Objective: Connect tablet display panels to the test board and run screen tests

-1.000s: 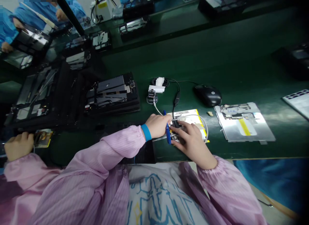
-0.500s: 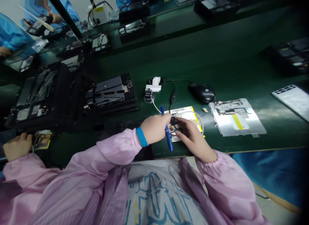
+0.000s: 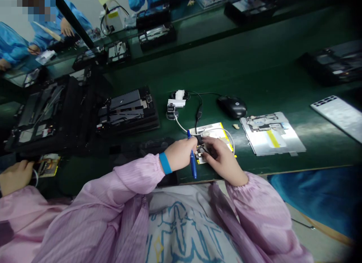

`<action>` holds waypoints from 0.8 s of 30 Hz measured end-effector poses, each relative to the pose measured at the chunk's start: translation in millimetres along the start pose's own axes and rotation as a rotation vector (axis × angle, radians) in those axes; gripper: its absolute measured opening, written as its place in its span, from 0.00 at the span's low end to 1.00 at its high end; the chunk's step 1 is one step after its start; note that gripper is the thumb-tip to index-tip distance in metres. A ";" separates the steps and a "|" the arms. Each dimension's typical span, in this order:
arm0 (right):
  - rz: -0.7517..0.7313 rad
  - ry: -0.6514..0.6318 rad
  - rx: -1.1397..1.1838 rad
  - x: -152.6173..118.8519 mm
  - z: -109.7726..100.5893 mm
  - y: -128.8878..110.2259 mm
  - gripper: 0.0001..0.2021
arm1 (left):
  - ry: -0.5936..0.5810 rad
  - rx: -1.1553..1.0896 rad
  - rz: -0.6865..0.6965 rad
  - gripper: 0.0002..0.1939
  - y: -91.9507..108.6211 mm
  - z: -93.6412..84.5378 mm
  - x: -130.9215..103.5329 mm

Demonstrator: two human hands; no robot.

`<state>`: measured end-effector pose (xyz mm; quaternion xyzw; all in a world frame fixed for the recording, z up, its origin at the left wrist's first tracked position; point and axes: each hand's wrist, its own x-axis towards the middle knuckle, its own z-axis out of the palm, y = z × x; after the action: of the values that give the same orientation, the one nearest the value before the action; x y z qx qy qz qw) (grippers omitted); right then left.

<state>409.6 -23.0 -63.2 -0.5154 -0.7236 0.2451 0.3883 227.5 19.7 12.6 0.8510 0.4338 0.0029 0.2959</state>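
On the green bench [image 3: 254, 71], the yellow-edged panel [image 3: 213, 126] lies partly covered — work at it looks unfinished. The left hand [image 3: 178, 155] is closed around a blue pen [image 3: 193, 168]; the right hand [image 3: 225, 162] is half-curled at a black connector [image 3: 199, 139] (whether gripped or fully seated, I cannot tell).

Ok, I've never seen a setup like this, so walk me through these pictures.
There is no robot here: a person works bare-handed, and every picture comes from one camera on their head, looking forward and down. The left hand, with a blue wristband, holds a blue pen. The right hand is over a yellow-edged panel; its grip is hard to make out. On the green table lie a black mouse, a silvery plate and stacked dark device parts. The hand at far left is another person's.
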 end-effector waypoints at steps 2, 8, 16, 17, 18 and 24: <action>-0.002 -0.004 -0.004 0.1 -0.4 -1.0 0.15 | 0.019 -0.009 0.019 0.04 -6.8 -5.5 -4.1; -0.038 0.011 -0.058 -0.2 0.2 -2.1 0.07 | -0.024 -0.017 0.051 0.06 -16.7 -7.1 -8.2; -0.036 0.034 -0.056 -1.7 1.3 -0.6 0.06 | 0.022 -0.088 0.029 0.08 -15.9 -4.1 -3.8; -0.029 0.034 -0.055 -1.9 1.4 -0.7 0.06 | 0.022 -0.088 0.021 0.08 -16.0 -4.0 -4.0; -0.023 0.033 -0.054 -2.1 1.6 -0.8 0.06 | 0.023 -0.081 0.016 0.08 -16.1 -3.7 -4.1; -0.028 0.042 -0.077 -3.8 3.0 0.0 0.07 | 0.012 -0.016 -0.013 0.08 -14.2 -2.7 -3.9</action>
<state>407.8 -26.4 -66.1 -0.5248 -0.7314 0.2004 0.3867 213.9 24.5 8.6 0.8457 0.4413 0.0096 0.3000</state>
